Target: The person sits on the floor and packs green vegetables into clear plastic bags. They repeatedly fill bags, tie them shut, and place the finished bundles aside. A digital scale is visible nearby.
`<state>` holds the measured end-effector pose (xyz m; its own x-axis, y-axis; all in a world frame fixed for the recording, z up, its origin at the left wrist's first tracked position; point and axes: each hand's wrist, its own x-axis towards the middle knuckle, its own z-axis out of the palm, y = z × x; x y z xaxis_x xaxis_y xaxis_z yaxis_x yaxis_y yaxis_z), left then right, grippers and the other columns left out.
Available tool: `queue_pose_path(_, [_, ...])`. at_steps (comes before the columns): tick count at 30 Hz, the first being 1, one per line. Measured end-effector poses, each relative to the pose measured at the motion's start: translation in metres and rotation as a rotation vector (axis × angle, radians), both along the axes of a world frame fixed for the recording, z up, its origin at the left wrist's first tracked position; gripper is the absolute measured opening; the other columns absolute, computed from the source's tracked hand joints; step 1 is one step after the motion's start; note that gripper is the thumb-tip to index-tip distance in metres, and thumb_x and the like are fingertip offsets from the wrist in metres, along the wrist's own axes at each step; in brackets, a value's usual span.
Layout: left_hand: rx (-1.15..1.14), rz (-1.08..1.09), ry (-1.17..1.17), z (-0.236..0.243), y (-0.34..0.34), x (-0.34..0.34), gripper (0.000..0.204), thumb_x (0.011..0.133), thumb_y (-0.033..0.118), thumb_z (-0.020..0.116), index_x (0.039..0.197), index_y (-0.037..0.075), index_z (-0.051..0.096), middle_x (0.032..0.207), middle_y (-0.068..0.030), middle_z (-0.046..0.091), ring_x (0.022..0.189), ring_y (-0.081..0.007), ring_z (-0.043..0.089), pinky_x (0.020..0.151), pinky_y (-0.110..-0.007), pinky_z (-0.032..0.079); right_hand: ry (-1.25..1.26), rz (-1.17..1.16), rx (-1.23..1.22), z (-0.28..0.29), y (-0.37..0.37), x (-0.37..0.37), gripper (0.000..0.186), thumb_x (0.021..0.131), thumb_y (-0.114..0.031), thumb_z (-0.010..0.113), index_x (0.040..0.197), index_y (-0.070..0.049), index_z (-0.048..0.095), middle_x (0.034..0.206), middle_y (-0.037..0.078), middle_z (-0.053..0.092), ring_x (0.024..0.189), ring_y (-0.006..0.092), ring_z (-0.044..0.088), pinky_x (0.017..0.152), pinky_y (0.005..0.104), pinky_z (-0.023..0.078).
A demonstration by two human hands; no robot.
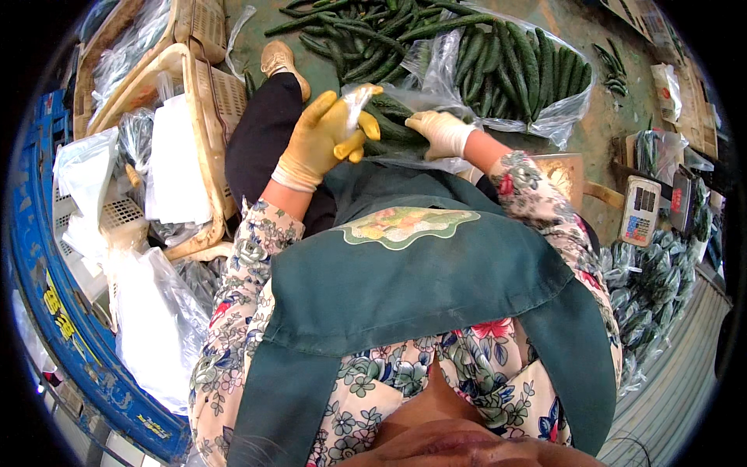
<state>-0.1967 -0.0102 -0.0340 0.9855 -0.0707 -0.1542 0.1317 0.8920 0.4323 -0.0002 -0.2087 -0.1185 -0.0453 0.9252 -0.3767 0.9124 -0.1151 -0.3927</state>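
Pinching a clear bag [428, 101] of cucumbers [398, 131], upper centre: right hand [442, 134]. Left hand [327, 140] half-curled by whitish film [357, 106], hold unclear. Hard tug could split thin bag, spilling cucumbers.

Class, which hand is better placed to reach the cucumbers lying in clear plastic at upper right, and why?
Probably the right hand: it is close beside those cucumbers, whereas the left hand is farther off to the left, with something whitish at its fingers.
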Motion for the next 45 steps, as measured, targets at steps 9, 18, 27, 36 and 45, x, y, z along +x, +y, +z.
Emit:
queue_pose_path(9, [-0.085,-0.078,0.04,0.03,-0.063,0.007,0.069,0.097,0.05,0.046,0.139,-0.004,0.041,0.094,-0.0202,0.064,0.048,-0.0097,0.043,0.052,-0.027,0.043,-0.012,-0.386,-0.234,0.037,0.02,-0.061,0.034,0.086,-0.033,0.059,0.108,-0.009,0.066,0.104,0.019,0.07,0.095,0.0341,0.068,0.083,0.043,0.055])
queue_pose_path(18, [-0.011,-0.04,0.002,0.085,-0.021,0.034,0.081,0.093,0.057,0.052,0.132,-0.013,0.039,0.092,-0.0131,0.065,0.045,-0.0081,0.041,0.049,-0.023,0.037,0.394,-0.143,-0.451,-0.033,-0.079,-0.002,0.049,0.086,-0.044,0.061,0.115,-0.005,0.07,0.111,0.019,0.07,0.105,0.03,0.065,0.091,0.0385,0.049])
queue_pose_path(27, [0.013,-0.005,0.134,0.042,0.014,0.038,0.064,0.093,0.053,0.054,0.115,-0.007,0.058,0.086,-0.0159,0.07,0.045,-0.0123,0.044,0.049,-0.028,0.036,-0.103,-0.649,-0.525,-0.01,-0.105,0.075,0.041,0.082,-0.03,0.059,0.113,-0.005,0.071,0.118,0.021,0.067,0.112,0.0355,0.063,0.096,0.0408,0.05])
queue_pose_path(36, [0.291,0.032,-0.047,0.086,-0.002,0.009,0.063,0.097,0.048,0.047,0.126,-0.008,0.051,0.078,-0.012,0.064,0.05,-0.0135,0.047,0.048,-0.029,0.042,-0.188,-1.086,0.307,0.094,-0.142,0.022,0.069,0.081,-0.03,0.072,0.136,0.006,0.048,0.13,0.031,0.055,0.124,0.0411,0.053,0.106,0.0407,0.041])
queue_pose_path(45, [0.125,-0.011,0.074,0.007,-0.018,0.002,0.059,0.098,0.048,0.049,0.143,0.01,0.041,0.111,-0.0274,0.064,0.063,-0.0192,0.06,0.071,-0.039,0.055,1.034,-1.798,0.278,0.012,-0.173,0.048,0.06,0.088,-0.032,0.067,0.138,-0.006,0.047,0.134,0.011,0.052,0.121,0.0308,0.051,0.097,0.0435,0.045])
